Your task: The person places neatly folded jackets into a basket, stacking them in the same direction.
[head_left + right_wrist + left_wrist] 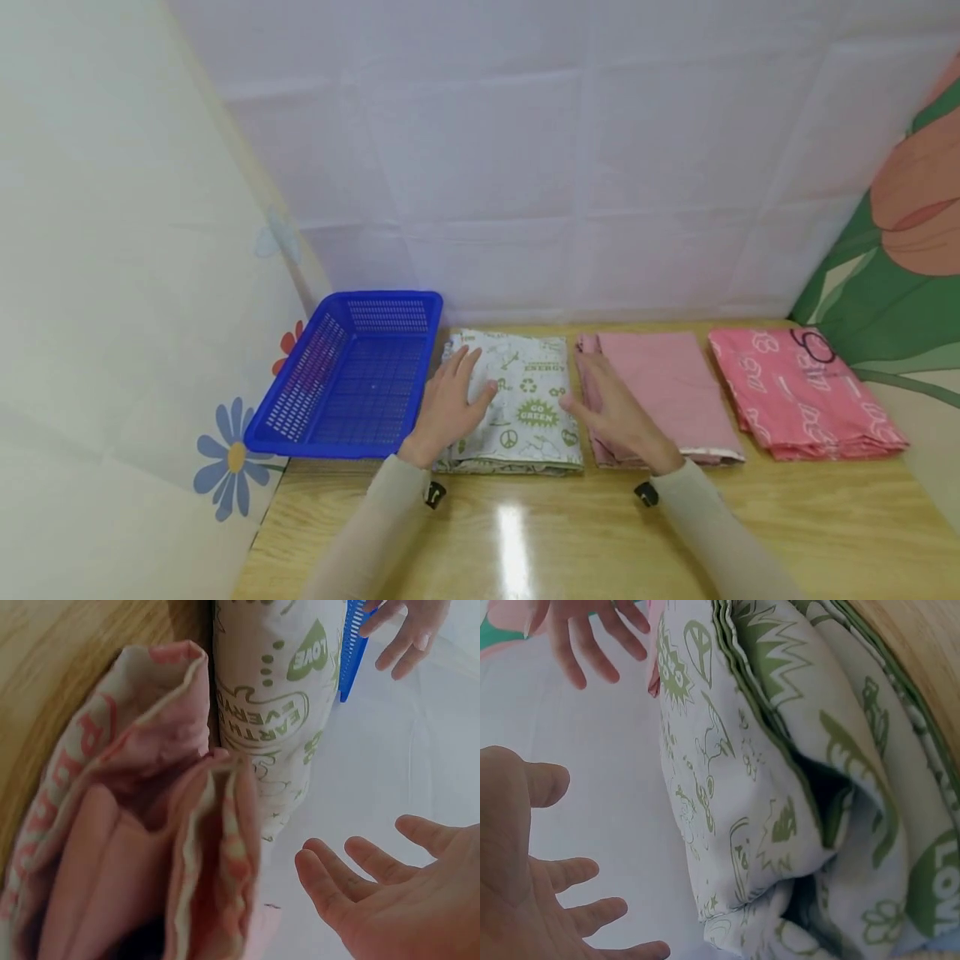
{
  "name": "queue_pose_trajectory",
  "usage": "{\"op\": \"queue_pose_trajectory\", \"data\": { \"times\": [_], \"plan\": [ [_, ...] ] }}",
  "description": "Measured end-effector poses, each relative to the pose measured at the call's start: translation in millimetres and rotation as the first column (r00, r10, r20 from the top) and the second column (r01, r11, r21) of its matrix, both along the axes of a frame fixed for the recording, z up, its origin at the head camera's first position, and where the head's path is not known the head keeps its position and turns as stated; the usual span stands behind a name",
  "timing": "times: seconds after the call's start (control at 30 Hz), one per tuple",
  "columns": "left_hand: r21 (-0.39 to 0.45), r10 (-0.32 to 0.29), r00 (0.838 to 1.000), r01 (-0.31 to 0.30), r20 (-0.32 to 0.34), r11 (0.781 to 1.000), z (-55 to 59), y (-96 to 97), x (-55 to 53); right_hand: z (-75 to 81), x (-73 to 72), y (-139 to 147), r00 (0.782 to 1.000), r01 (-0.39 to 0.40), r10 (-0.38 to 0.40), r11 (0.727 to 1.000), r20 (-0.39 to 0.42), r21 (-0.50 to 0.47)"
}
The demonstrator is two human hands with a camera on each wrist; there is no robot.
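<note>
Hovering bare and apart above a row of folded cloths on a wooden table. Left hand: fingers straight and spread wide, holding nothing, over the left side of the white cloth with green print. Right hand: likewise wide and holding nothing, over the left edge of the dusky pink cloth, thumb pointing toward the green print. White cloth: folded, lying between the blue basket and the dusky pink cloth. Blue basket: shallow, slotted sides, at the left end. Bright pink cloth: folded, pale print, at the right end, apart from both hands.

Step in hand, by judgement: reaching for the white cloth, not yet gripping. Next move, if a pickup: lowering to opposite edges, slipping fingertips beneath the bottom fold, gathering all layers together. Point of care: clearing the dusky pink cloth, close enough to snag.
</note>
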State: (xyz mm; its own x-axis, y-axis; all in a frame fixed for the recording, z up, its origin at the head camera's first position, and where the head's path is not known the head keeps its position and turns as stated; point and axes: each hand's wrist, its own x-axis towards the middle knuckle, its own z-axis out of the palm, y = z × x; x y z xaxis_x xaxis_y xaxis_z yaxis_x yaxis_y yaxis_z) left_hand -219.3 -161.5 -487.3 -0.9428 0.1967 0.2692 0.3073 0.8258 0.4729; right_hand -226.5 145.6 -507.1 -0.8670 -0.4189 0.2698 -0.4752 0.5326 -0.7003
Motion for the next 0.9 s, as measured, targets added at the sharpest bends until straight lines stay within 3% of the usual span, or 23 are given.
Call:
{"op": "queue_pose_trajectory", "data": {
  "times": [0.2,0.43,0.67,0.9],
  "plan": [
    [0.023,0.029,0.999,-0.029,0.024,0.999,-4.0,1.2,2.6,-4.7,1.7,-10,1.0,-0.019,0.019,1.0,-0.004,-0.016],
    [0.055,0.052,0.998,-0.053,0.035,0.997,-17.2,1.4,2.7,-13.2,4.8,-19,0.999,0.006,-0.002,0.997,0.046,-0.08],
    [0.076,0.081,0.995,-0.085,0.053,0.993,-24.2,-1.2,3.3,-25.2,4.3,-24,0.997,0.05,-0.046,0.996,0.054,-0.074],
    [0.121,0.105,0.986,-0.12,0.127,0.985,-33.1,-2.0,2.9,-29.0,5.8,-29,0.996,0.064,-0.057,0.992,0.072,-0.106]
  ]
}}
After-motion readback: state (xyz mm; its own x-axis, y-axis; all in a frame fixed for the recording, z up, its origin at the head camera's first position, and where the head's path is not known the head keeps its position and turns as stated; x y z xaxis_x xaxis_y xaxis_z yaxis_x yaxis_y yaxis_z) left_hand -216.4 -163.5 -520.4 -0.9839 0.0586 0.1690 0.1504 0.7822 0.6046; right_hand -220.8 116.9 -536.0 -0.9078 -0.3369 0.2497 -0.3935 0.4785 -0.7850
